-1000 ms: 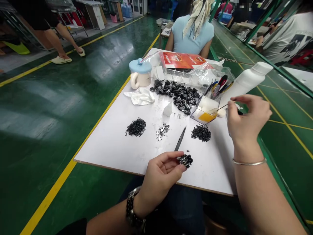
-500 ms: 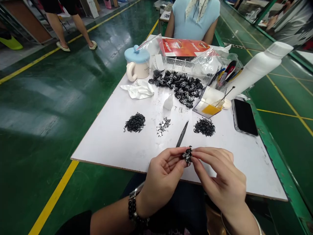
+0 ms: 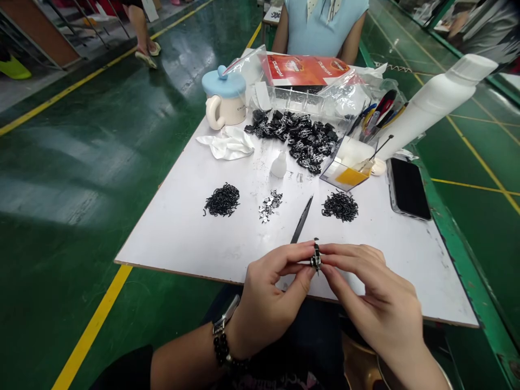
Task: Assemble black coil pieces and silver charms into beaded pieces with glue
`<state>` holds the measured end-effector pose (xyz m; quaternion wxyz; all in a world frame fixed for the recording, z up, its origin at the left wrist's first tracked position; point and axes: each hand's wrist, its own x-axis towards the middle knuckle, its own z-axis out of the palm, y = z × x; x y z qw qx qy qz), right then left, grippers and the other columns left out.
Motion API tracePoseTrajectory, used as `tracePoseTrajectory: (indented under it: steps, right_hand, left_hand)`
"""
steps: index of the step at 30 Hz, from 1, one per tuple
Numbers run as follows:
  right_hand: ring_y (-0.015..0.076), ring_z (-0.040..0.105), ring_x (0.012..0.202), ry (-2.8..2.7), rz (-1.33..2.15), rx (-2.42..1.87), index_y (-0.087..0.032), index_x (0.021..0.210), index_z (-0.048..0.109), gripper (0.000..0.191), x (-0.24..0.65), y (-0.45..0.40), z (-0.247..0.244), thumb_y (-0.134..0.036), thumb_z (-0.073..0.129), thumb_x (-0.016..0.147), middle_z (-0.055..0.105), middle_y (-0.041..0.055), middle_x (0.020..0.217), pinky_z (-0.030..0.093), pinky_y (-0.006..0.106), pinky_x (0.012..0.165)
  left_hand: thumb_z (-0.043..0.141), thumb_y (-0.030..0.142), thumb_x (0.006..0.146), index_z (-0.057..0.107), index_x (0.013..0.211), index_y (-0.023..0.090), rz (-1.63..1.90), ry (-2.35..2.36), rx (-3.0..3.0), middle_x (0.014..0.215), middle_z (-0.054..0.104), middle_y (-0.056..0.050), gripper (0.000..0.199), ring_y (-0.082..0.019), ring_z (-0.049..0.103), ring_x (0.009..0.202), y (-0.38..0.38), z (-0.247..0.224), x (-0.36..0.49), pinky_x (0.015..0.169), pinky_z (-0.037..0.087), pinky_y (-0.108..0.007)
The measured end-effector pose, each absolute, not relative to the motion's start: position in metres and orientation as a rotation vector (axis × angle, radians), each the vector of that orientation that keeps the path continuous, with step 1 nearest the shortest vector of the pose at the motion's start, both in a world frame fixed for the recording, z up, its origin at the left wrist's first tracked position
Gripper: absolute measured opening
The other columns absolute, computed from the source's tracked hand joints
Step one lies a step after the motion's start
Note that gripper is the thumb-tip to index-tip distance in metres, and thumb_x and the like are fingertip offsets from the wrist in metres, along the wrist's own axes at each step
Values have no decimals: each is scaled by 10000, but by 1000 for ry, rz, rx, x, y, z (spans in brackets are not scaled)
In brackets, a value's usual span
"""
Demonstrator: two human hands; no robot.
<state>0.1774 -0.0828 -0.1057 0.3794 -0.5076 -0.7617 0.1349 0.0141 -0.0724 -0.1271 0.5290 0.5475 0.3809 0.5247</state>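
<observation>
Between the fingertips of both hands is a small black-and-silver part (image 3: pixel 316 259), seen nearly edge-on. My left hand (image 3: pixel 276 292) pinches it from the left, and my right hand (image 3: pixel 371 295) grips it from the right with thumb and fingers. Just beyond the fingers lie dark pointed tweezers (image 3: pixel 302 220) on the white tabletop (image 3: pixel 174 238). Past them are a heap of small black curved pieces (image 3: pixel 222 200), a scatter of tiny silver pieces (image 3: pixel 270 205) and a second black heap (image 3: pixel 340 206) to the right.
Farther back sit a pile of black-and-silver parts (image 3: pixel 300 138), a small dropper bottle (image 3: pixel 279 163), a lidded mug (image 3: pixel 225 103) and crumpled tissue (image 3: pixel 227 143). On the right are a clear tool holder (image 3: pixel 345 176), white bottle (image 3: pixel 439 108) and phone (image 3: pixel 408 188). A person in light blue (image 3: pixel 325 27) sits opposite.
The small part has turned from its broader face to a narrow edge between my fingers. Both hands stay close together on it. A person walking in the background has moved right.
</observation>
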Motion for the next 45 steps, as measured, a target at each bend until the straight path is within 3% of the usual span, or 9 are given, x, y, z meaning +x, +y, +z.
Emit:
tracePoseTrajectory:
  steps: [15, 28, 45]
  right_hand:
    - [198, 648, 844, -1993, 201, -1173, -170, 985, 634, 243, 180, -82, -107, -38, 621, 781, 688, 75, 915, 468, 359, 716]
    - [208, 667, 775, -1841, 185, -1144, -131, 940, 654, 271, 170, -88, -114, 33, 649, 724, 701, 83, 864, 484, 361, 672]
    - [203, 671, 799, -1806, 191, -1147, -123, 971, 647, 303, 163, -94, -115, 56, 641, 727, 702, 84, 899, 469, 350, 667]
  left_hand:
    - [631, 54, 775, 672, 1009, 84, 1189, 912, 1243, 1075, 701, -143, 239, -200, 722, 866, -70, -119, 16, 765, 615, -217]
    - [685, 62, 756, 667, 951, 187, 1116, 782, 1006, 993, 675, -17, 233, -104, 677, 867, -68, -122, 16, 771, 563, -143]
    - [710, 46, 737, 674, 912, 195, 1116, 736, 901, 956, 656, 1, 233, -86, 657, 854, -68, -121, 14, 766, 550, -123]
